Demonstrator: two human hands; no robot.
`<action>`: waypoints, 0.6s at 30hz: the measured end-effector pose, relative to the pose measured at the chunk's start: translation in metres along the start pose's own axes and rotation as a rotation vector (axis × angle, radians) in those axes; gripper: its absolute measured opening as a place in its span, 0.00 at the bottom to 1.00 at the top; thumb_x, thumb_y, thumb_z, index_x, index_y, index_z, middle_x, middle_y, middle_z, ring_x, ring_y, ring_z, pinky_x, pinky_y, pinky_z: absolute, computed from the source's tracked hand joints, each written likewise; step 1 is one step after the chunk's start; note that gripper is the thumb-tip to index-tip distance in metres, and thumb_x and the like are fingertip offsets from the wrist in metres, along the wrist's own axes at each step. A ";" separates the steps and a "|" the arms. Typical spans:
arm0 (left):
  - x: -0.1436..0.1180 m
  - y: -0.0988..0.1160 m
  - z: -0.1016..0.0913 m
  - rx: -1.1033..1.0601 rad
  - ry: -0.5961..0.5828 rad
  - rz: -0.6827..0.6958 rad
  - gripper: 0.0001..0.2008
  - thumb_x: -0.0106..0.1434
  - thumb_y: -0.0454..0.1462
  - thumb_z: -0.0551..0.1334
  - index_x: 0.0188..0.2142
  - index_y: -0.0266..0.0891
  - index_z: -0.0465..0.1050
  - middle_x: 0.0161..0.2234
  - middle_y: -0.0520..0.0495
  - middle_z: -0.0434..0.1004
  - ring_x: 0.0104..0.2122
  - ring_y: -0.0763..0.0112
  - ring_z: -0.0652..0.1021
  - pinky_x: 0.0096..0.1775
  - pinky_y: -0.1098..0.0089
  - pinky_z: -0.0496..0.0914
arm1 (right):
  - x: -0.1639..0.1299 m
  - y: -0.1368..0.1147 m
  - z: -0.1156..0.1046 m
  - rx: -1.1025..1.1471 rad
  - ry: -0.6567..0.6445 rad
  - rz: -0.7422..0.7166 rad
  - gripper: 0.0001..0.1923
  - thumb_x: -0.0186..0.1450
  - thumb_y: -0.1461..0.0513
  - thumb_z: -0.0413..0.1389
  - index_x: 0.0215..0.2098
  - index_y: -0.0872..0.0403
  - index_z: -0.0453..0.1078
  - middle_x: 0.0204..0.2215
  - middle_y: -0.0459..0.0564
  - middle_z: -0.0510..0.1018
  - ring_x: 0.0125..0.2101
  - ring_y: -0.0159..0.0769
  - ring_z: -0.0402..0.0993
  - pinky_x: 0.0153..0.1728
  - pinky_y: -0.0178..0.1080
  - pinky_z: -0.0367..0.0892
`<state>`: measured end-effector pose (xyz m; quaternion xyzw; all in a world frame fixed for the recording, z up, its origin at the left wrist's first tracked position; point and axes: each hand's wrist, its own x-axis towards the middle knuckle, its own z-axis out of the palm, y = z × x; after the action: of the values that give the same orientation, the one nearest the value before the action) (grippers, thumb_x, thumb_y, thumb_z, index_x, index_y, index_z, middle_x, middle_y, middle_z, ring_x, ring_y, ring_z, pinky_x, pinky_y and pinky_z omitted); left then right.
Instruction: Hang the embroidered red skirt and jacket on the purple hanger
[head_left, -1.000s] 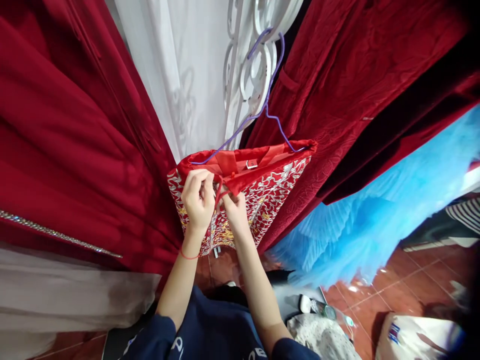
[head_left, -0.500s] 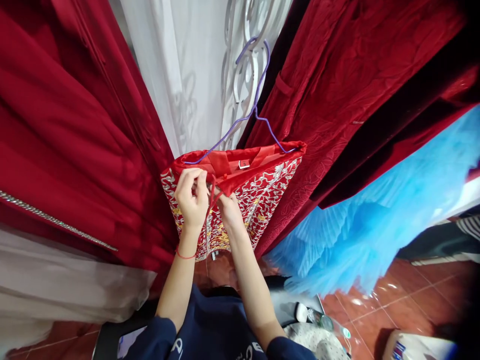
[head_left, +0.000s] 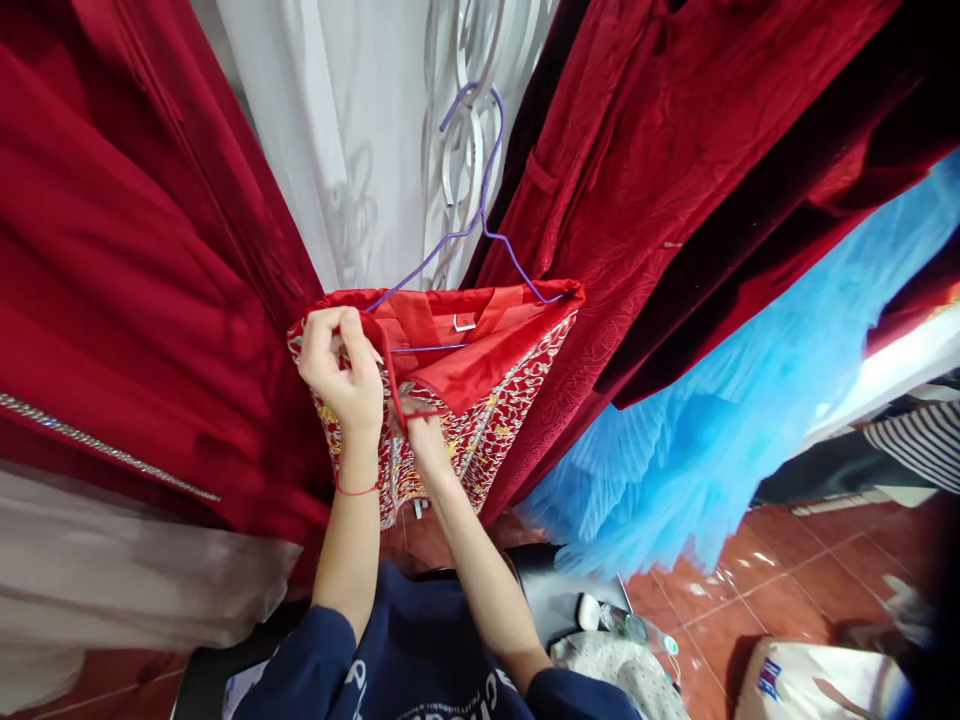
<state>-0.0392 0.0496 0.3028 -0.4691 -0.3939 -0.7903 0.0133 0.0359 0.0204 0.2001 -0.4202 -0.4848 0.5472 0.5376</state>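
On purple hanger (head_left: 480, 215) | red skirt (head_left: 495, 400) | white label (head_left: 463, 322) (unreadable) | left hand (head_left: 339, 368) pinches waistband

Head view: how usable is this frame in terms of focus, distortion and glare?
Head view: both hands, left hand and right hand, and the red embroidered garment on the purple wire hanger are sharp; wide-angle bending splays the dark red velvet drapes; glare spots on the glossy red floor tiles; lower right corner blurred.

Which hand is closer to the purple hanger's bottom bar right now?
Left. The left hand pinches the red embroidered garment at its top edge, level with the purple hanger and its bar. The right hand sits lower, holding a thin red strap below the bar.
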 end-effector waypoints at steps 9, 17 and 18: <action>-0.001 -0.004 -0.030 0.162 -0.058 -0.013 0.16 0.70 0.49 0.54 0.39 0.38 0.68 0.37 0.47 0.70 0.31 0.75 0.75 0.30 0.74 0.68 | -0.029 0.062 -0.022 -0.152 -0.173 0.105 0.25 0.59 0.40 0.54 0.23 0.52 0.67 0.23 0.46 0.73 0.28 0.34 0.70 0.38 0.39 0.68; -0.037 -0.020 -0.033 0.564 -0.070 0.076 0.50 0.54 0.51 0.70 0.65 0.31 0.48 0.65 0.24 0.52 0.67 0.46 0.54 0.65 0.50 0.52 | -0.030 0.040 -0.073 -0.552 -0.325 0.286 0.12 0.54 0.53 0.66 0.30 0.52 0.75 0.23 0.44 0.77 0.28 0.34 0.73 0.34 0.35 0.68; -0.037 -0.026 -0.032 0.574 -0.079 0.057 0.47 0.56 0.50 0.69 0.65 0.31 0.48 0.65 0.24 0.53 0.67 0.47 0.55 0.66 0.50 0.50 | -0.028 0.036 -0.087 -0.633 -0.277 0.321 0.10 0.52 0.57 0.67 0.28 0.52 0.75 0.22 0.44 0.77 0.28 0.35 0.73 0.34 0.36 0.68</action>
<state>-0.0517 0.0345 0.2519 -0.4875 -0.5885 -0.6268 0.1522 0.1166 0.0014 0.1475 -0.5581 -0.6259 0.4993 0.2178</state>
